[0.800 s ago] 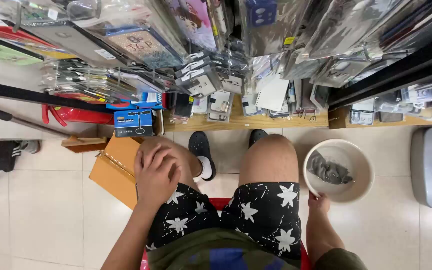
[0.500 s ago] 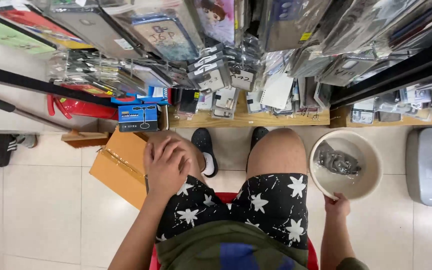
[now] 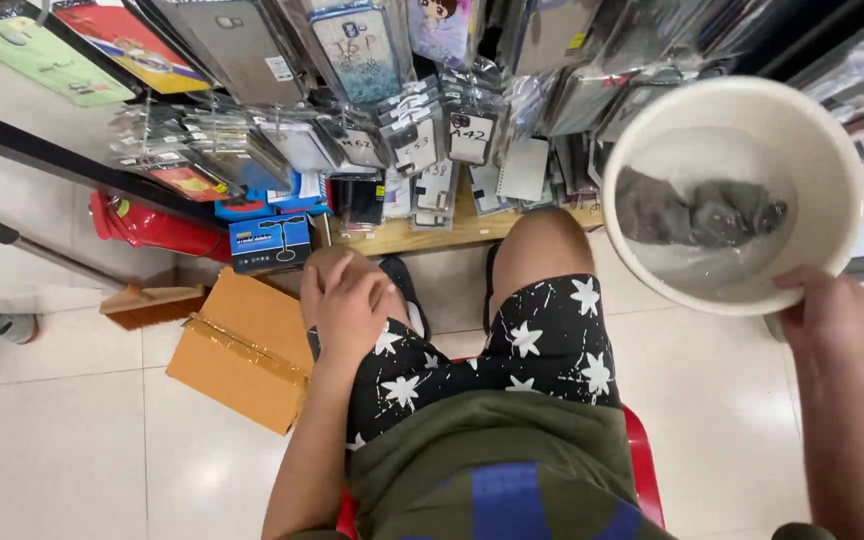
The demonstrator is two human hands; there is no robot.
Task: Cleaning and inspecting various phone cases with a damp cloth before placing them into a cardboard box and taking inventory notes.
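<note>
Tiled shop floor (image 3: 52,440), racks of phone cases: we hold a cream basin (image 3: 734,190) by its near rim, right hand (image 3: 824,315) fingers clamped there to keep its water and grey cloth (image 3: 697,212) level; left hand (image 3: 345,300) spread on knee.

Pale tiled floor (image 3: 72,450) carries a cardboard box (image 3: 242,350) at nine o'clock, a wooden brush (image 3: 152,303) touching it

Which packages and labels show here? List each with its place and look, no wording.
Hanging phone cases: rack at top, clear flat packets, many colours.
White labels: small squares on the lower packets.
Blue box: floor under the rack, rectangular.
Cardboard box: brown, flat, on the floor tiles beside the left knee.
</note>
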